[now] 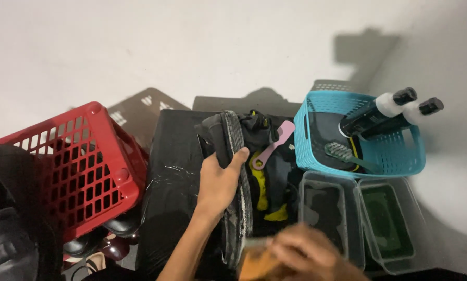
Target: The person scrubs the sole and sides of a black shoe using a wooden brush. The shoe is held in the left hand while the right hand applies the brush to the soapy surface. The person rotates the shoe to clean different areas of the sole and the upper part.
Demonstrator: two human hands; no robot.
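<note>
My left hand grips a dark shoe by its side, the grey worn sole turned toward me and standing on edge on a black wrapped box. My right hand is blurred at the bottom edge, closed around an orange-brown object, probably a brush, close to the heel end of the sole. A pink shoehorn-like tool lies beside the shoe, over black and yellow fabric.
A red plastic basket tilts at the left above several dark shoes. At the right, a blue basket holds two black bottles with white necks and a green brush. Two clear tubs sit below it. A white wall lies behind.
</note>
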